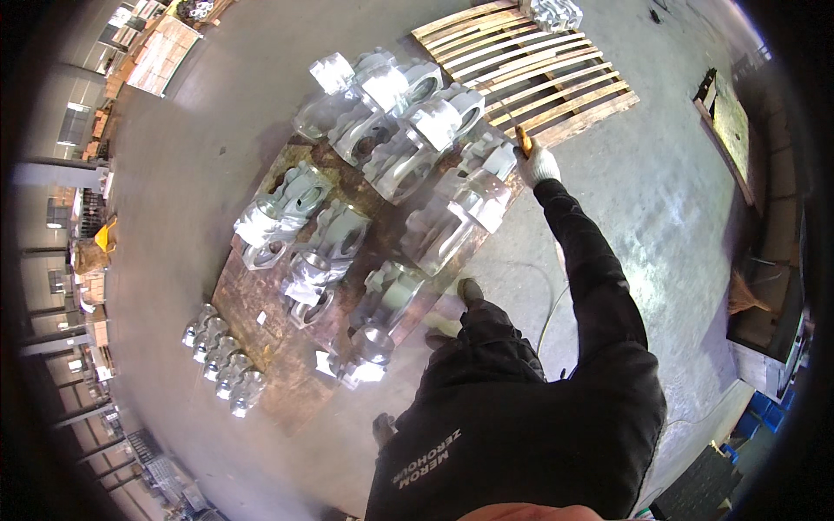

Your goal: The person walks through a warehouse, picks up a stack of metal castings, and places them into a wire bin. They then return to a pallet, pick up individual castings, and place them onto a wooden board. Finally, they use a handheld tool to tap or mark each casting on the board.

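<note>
Grey concrete floor [660, 200]: fills most of the frame, smooth and dusty, curving toward the rim.
Rusty steel plate [252, 304]: lies flat on the floor at centre left, brown and stained, carrying the castings.
Wooden pallet [539, 74]: pale slats at upper centre, just beyond the plate's far end.
Large metal castings [408, 130]: silvery valve-body shapes with round openings, crowded over the plate from the upper centre down to the lower centre; several touch one another.
Small castings [221, 360]: a short double row of bright round pieces on the floor at lower left, just beside the plate's edge.
Person's torso and right sleeve [591, 269]: black clothing, rising from the lower edge toward the upper centre.
Right hand [539, 163]: in a white work glove, just right of centre in the upper half, at the near corner of the pallet and beside the rightmost casting; fingers curled closed around an orange-handled tool [523, 139].
Tool tip: touches or nearly touches the casting edge; I cannot tell which.
Left hand: out of sight.
</note>
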Tool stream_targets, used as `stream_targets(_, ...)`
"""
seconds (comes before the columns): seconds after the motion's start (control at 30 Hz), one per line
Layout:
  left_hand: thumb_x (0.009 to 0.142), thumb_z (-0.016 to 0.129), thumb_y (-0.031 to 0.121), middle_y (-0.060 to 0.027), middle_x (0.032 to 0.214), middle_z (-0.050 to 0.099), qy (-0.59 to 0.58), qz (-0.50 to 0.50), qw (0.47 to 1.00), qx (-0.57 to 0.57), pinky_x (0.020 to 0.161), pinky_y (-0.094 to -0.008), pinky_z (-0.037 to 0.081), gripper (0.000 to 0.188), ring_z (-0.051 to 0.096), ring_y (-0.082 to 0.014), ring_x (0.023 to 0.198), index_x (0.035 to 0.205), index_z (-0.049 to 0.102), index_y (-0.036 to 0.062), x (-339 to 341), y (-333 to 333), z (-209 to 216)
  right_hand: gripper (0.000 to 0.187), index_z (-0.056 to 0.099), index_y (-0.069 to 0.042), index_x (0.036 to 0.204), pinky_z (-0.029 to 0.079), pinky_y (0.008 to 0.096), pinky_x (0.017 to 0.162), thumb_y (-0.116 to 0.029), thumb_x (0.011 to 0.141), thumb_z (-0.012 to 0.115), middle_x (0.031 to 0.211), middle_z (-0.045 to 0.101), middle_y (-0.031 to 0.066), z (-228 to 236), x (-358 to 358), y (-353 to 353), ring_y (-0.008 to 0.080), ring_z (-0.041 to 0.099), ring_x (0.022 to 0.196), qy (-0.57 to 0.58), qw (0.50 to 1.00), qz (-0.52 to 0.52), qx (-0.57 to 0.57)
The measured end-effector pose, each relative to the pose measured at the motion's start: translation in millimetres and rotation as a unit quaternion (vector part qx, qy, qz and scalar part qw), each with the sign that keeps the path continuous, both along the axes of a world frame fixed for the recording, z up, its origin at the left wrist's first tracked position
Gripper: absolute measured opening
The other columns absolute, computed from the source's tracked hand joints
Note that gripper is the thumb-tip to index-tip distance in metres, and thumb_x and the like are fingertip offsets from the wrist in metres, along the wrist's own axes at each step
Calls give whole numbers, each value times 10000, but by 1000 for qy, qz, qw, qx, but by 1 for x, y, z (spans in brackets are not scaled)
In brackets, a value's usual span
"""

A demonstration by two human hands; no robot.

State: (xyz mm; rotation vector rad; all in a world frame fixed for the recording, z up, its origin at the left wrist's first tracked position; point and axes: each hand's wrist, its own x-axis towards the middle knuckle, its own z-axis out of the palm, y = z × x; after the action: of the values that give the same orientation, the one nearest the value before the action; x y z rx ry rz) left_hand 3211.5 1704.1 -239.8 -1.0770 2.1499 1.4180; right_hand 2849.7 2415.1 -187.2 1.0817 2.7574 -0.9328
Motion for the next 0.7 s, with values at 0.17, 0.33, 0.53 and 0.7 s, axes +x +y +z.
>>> stream_targets(0.17, 904, 575, 224, -154, 929, 631, 41, 60, 996, 53, 748, -389, 530, 309, 617, -269, 820, 1100, 567, -15, -12, 1, -9, 440, 602, -51, 1107, 515, 468, 803, -408, 852, 624, 961, 664, 259, 6, -11, 6, 414, 635, 943, 17, 998, -12, 60)
stream_targets(0.33, 911, 586, 209, -152, 964, 622, 13, 92, 995, 48, 768, -399, 535, 302, 621, -274, 840, 1125, 560, -2, -8, -10, -17, 425, 562, -40, 1158, 508, 493, 760, -357, 878, 597, 919, 664, 264, 0, 11, -6, 424, 644, 903, -7, 998, 5, 56)
stream_targets(0.53, 895, 613, 213, -129, 902, 644, 3, 120, 989, 83, 734, -380, 532, 273, 616, -238, 801, 1082, 594, 14, 16, -24, -23, 450, 572, -34, 1141, 503, 478, 835, -372, 850, 629, 999, 658, 254, -17, 11, -11, 411, 630, 972, 47, 996, -66, 35)
stream_targets(0.7, 900, 603, 222, -149, 935, 638, 0, 73, 996, 55, 700, -362, 531, 320, 628, -242, 799, 1121, 551, -3, 25, -67, -41, 466, 595, -44, 1116, 504, 481, 826, -412, 834, 639, 971, 663, 255, -7, 18, -37, 411, 634, 961, 82, 991, -96, 50)
